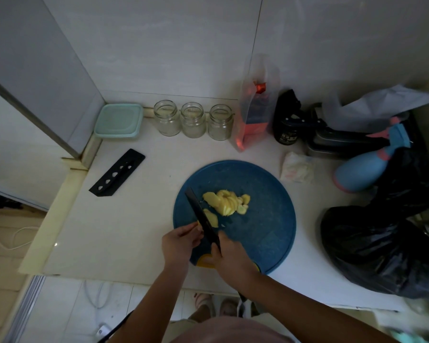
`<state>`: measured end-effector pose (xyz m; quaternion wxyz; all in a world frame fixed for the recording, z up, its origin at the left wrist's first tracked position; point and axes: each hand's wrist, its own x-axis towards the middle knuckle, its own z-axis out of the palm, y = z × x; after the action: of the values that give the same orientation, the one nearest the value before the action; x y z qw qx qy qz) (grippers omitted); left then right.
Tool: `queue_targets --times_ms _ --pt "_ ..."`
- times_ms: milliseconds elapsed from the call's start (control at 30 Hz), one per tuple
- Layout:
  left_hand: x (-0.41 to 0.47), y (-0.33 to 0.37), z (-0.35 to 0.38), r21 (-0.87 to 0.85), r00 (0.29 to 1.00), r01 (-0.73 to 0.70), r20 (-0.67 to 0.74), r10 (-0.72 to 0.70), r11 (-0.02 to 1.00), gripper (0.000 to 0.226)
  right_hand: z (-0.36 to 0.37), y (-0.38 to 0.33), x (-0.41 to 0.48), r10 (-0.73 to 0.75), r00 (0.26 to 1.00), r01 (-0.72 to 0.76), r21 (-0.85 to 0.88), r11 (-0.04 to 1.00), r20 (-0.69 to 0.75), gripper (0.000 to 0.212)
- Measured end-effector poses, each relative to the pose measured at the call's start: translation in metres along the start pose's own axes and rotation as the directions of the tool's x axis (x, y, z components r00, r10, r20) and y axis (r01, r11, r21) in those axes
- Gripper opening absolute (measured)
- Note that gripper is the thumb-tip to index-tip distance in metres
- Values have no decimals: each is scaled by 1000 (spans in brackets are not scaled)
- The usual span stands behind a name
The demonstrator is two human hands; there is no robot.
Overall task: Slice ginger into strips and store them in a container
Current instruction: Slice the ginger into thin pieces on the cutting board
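White countertop (pixel 134 206), round blue plastic cutting board (pixel 265 219); pale yellow ginger slices (pixel 226 203) piled mid-board; left hand (pixel 181 241) fingertips pinching small ginger piece (pixel 214 220) against black knife (pixel 203 219); right hand (pixel 230 258) curled round handle; ginger looks firm, wet, slippery; best pinned flat side down.

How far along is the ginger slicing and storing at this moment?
Done: a pile of cut ginger slices lies on the blue cutting board. In hand: the right hand grips the black knife, its blade on a ginger piece that the left hand holds. Left: finishing the cuts and storing; the three glass jars look empty and the teal box is lidded.
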<state>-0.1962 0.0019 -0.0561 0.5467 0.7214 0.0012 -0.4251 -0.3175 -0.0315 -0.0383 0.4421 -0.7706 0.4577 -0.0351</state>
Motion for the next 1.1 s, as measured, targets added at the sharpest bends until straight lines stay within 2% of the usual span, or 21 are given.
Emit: queue_targets --times_ms 133,267,567,800,1100 --pt "-2 3 0 -18 1000 20 14 -20 1000 6 2 -3 0 -19 1000 19 -35 999 -3 9" --pt "-2 3 2 -6 1000 24 5 -24 1000 9 2 -5 2 9 1000 -9 -49 999 1 19" --pt "-3 3 2 -9 1000 20 19 -20 1000 8 -1 -9 8 29 999 -28 -28 999 19 21" --pt "-3 3 1 -26 1000 25 14 -24 999 9 -6 -10 15 -7 999 12 -150 989 33 23" --pt "-3 1 -2 19 1000 -6 21 6 1000 11 8 -23 27 96 992 -83 -156 984 78 27"
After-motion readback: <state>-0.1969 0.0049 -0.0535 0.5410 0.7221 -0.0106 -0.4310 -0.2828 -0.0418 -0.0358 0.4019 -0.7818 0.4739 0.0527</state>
